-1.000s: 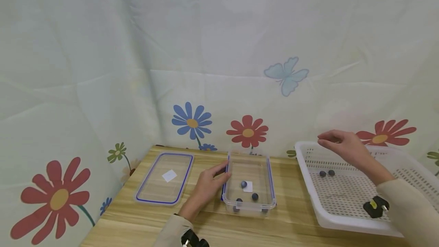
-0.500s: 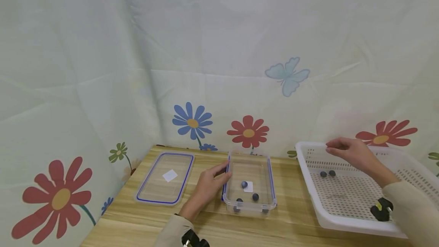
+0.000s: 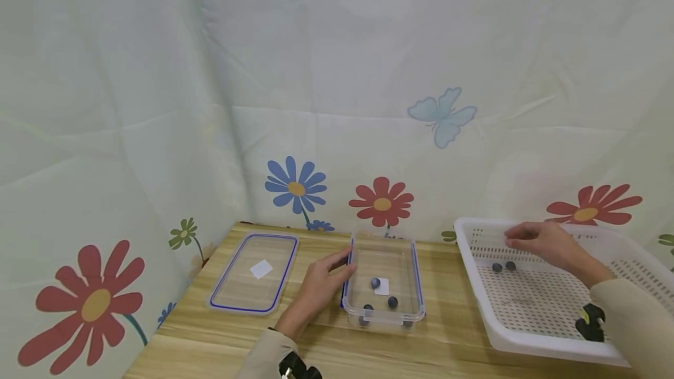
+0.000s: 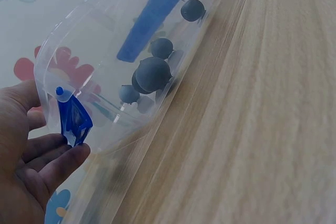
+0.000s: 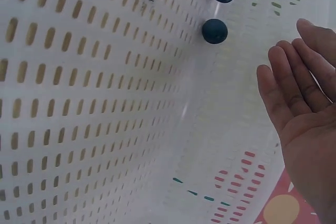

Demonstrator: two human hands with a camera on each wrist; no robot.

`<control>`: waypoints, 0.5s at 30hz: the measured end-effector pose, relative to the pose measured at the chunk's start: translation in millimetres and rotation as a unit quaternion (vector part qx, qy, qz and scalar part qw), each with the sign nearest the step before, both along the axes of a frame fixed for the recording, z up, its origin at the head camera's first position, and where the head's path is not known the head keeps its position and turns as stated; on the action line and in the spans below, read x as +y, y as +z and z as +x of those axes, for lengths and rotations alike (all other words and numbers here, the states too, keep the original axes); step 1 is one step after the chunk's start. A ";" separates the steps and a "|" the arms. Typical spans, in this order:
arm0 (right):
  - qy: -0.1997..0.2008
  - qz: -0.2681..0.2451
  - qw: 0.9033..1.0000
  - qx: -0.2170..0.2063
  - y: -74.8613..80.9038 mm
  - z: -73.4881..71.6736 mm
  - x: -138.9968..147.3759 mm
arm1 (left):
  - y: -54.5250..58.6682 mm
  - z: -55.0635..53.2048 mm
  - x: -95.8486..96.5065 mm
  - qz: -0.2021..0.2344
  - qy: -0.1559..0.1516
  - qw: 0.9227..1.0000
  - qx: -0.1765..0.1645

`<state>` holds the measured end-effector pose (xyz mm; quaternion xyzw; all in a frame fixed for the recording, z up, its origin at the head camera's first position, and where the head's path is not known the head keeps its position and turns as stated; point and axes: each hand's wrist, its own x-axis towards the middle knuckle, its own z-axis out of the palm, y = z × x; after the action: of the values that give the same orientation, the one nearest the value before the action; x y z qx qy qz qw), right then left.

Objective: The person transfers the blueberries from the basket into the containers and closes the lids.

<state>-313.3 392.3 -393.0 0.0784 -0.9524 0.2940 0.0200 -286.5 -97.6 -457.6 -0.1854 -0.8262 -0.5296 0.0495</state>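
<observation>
My left hand point(image 3: 320, 284) is at the left side of a clear plastic food container point(image 3: 387, 262), its fairly straight fingers touching the wall. In the left wrist view, fingertips point(image 4: 79, 153) touch the hanging blue latch point(image 4: 74, 119). Several blueberries point(image 3: 375, 282) lie inside the container, mostly toward its near end. My right hand point(image 3: 547, 244) hovers over the far left part of a white perforated basket point(image 3: 492, 323), holding nothing visible. Two blueberries point(image 5: 214, 31) lie in the basket by its wall, just below and apart from the right fingers point(image 5: 275, 80), which are extended in the right wrist view.
The container's clear lid point(image 3: 247, 291), with a blue seal and a white square on it, lies flat at the left of the wooden table point(image 3: 447, 314). A floral curtain point(image 3: 337, 133) hangs close behind the table.
My right hand has moved right and down, from above the basket's rim toward the two blueberries. My left hand and the container have stayed put.
</observation>
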 end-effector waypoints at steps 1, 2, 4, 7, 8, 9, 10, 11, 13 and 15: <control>0.002 0.003 1.000 -0.003 -1.2 -0.4 0.8 | 0.1 0.1 0.0 0.000 0.000 1.000 0.000; 0.006 0.007 1.000 -0.008 -2.4 -0.9 1.6 | 0.2 0.1 0.1 -0.001 0.000 1.000 -0.001; 0.014 0.010 1.000 -0.016 -3.9 -1.9 3.1 | 0.2 0.1 0.2 -0.002 0.001 1.000 -0.002; 0.027 0.016 0.999 -0.024 -6.5 -3.4 5.0 | 0.3 0.2 0.3 -0.003 0.002 1.000 -0.004; 0.033 0.018 0.999 -0.026 -7.3 -3.7 5.7 | 0.3 0.2 0.3 -0.002 0.002 1.000 -0.004; 0.035 0.021 0.999 -0.028 -8.3 -3.9 6.2 | 0.4 0.2 0.4 -0.003 0.001 1.000 -0.003; 0.038 0.024 0.999 -0.031 -9.5 -4.4 6.7 | 0.4 0.2 0.4 -0.002 0.001 1.000 -0.003; 0.038 0.026 0.998 -0.034 -10.7 -4.7 7.1 | 0.4 0.2 0.3 -0.002 0.001 1.000 -0.004; 0.044 0.032 0.998 -0.040 -12.3 -5.2 8.0 | 0.3 0.2 0.2 -0.001 0.001 1.000 -0.003; 0.046 0.038 0.997 -0.046 -14.7 -5.9 8.7 | 0.2 0.3 0.0 0.000 0.001 1.000 -0.002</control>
<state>-319.2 400.9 -407.7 0.1087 -0.9582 0.2614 -0.0404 -286.2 -97.6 -457.4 -0.1837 -0.8267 -0.5296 0.0480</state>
